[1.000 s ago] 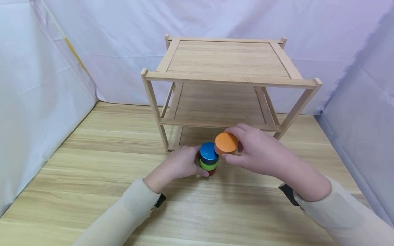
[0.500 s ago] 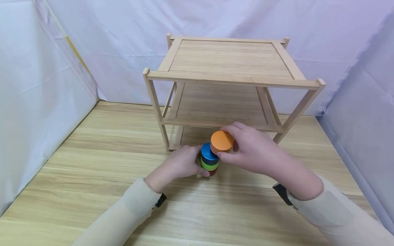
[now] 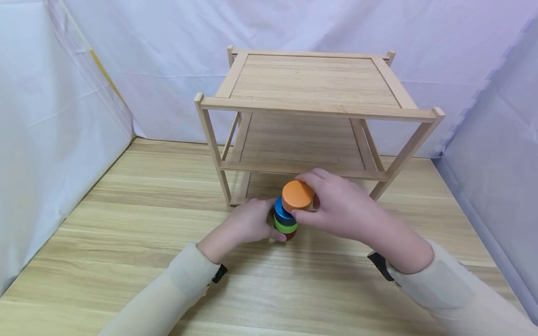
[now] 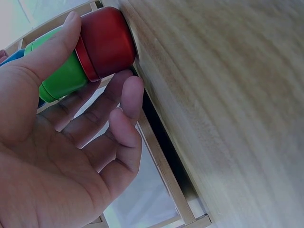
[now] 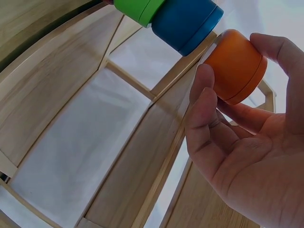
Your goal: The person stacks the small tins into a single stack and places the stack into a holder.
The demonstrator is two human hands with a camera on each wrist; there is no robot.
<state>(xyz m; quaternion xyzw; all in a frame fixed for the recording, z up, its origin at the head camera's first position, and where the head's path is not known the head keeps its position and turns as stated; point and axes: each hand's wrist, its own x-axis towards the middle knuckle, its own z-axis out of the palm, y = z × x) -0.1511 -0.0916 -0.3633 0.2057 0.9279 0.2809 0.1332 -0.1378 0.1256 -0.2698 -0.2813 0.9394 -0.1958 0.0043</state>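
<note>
An orange round canister (image 3: 297, 194) is pinched between the thumb and fingers of my right hand (image 3: 336, 205). It overlaps the top of a blue canister (image 3: 283, 213) in the head view; the right wrist view shows the orange canister (image 5: 236, 66) just beside the blue one (image 5: 186, 23). Under the blue sits a green canister (image 3: 286, 227), and a red canister (image 4: 107, 42) forms the bottom of the stack on the table. My left hand (image 3: 248, 223) holds the lower stack, its thumb across the green canister (image 4: 64, 78) and its fingers curling behind.
A light wooden shelf rack (image 3: 315, 112) with several tiers stands right behind the stack, its front rail (image 3: 300, 170) close to my right hand. White cloth (image 3: 54, 140) walls the left, back and right. The wood-grain table (image 3: 269, 289) stretches toward me.
My right hand has carried the orange canister leftward, from beside the blue canister to over its top edge. The left hand has kept its hold on the stack.
</note>
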